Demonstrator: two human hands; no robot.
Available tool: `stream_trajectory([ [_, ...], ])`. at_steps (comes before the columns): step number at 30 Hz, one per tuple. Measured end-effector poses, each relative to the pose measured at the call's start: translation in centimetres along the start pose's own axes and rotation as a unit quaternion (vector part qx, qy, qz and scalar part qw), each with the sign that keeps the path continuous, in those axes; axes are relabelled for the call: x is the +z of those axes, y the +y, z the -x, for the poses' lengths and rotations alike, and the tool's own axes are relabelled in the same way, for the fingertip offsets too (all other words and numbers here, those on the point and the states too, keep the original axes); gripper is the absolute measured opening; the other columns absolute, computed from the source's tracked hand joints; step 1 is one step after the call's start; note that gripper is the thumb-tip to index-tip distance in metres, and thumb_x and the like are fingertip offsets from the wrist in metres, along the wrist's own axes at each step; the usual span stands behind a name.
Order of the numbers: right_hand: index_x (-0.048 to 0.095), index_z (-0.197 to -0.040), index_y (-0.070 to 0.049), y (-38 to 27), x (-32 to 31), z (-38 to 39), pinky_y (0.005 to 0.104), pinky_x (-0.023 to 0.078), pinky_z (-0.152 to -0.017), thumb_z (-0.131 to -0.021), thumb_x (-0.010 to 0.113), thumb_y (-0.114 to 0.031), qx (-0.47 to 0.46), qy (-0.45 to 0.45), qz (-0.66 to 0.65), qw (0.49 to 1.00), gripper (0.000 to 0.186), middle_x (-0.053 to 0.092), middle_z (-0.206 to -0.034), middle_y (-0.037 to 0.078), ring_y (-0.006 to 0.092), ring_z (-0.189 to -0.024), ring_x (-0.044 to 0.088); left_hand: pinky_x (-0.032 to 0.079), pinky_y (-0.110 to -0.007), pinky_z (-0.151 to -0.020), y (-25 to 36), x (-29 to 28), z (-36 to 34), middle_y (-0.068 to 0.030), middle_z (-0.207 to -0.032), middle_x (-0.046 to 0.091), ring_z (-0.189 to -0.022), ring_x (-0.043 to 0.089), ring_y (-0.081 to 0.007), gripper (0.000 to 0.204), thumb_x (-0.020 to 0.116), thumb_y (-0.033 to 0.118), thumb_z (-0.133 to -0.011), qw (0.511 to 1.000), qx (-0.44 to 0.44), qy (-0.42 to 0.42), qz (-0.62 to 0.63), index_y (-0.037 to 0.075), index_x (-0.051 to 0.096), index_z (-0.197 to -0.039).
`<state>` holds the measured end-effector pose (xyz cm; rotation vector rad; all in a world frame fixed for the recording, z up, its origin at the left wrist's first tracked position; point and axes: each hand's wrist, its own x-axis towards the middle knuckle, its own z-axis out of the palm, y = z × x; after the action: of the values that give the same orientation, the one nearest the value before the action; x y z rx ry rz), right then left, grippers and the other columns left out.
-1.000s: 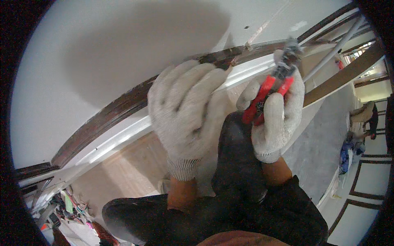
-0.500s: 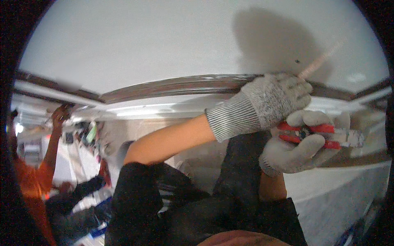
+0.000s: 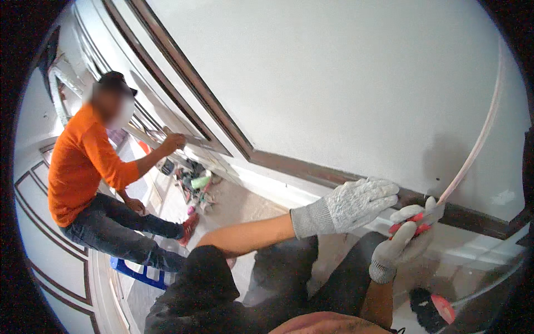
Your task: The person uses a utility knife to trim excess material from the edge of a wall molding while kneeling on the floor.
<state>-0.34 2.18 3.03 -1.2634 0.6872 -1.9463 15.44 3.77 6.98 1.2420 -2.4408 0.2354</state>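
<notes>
My left hand, in a grey knit glove, rests palm-down along the dark wooden moulding of a white wall panel, fingers stretched. Just right of it, my right hand, also gloved, grips red-handled pliers. Their grey end lies beside the lower end of a pale pinkish line that runs up the panel; whether they touch it, I cannot tell. My right fingers partly hide the handles. A small dark hole shows in the panel nearby.
A person in orange at left reaches to the moulding with one hand. Behind that person's legs is a blue plastic stool. Assorted tools lie by the wall's base. A black-and-red object sits at lower right near a grey hose.
My view has swung left, bringing the co-worker fully in. My left hand has turned flat along the moulding; my right hand has tilted the pliers up toward the pinkish line.
</notes>
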Motion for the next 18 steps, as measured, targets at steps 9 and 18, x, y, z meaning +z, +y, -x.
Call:
stream_trajectory([
  [9, 0.043, -0.147, 0.004, 0.0, -0.4, -0.2, 0.0304, 0.051, -0.071, -0.101, 0.048, -0.016, 0.013, -0.095, -0.031, 0.995, 0.05, 0.063, -0.096, 0.01, 0.0143, -0.075, 0.056, 0.05, -0.049, -0.102, 0.0, -2.8, 2.2, -0.0201, -0.143, 0.054, -0.127, 0.058, -0.0383, 0.051, 0.064, 0.018, -0.093, 0.998, -0.028, 0.011, -0.05, 0.005, 0.052, -0.141],
  [18, 0.045, -0.143, 0.009, 1.5, 1.2, 0.6, 0.0336, 0.051, -0.083, -0.106, 0.05, -0.025, -0.074, -0.061, -0.026, 0.995, 0.05, 0.062, -0.105, 0.013, 0.017, -0.085, 0.058, 0.038, -0.046, -0.116, 0.6, -0.2, -0.5, -0.0158, -0.151, 0.047, -0.141, 0.045, -0.0323, 0.075, 0.065, 0.037, -0.086, 0.994, -0.04, -0.065, -0.082, 0.009, 0.042, -0.151],
])
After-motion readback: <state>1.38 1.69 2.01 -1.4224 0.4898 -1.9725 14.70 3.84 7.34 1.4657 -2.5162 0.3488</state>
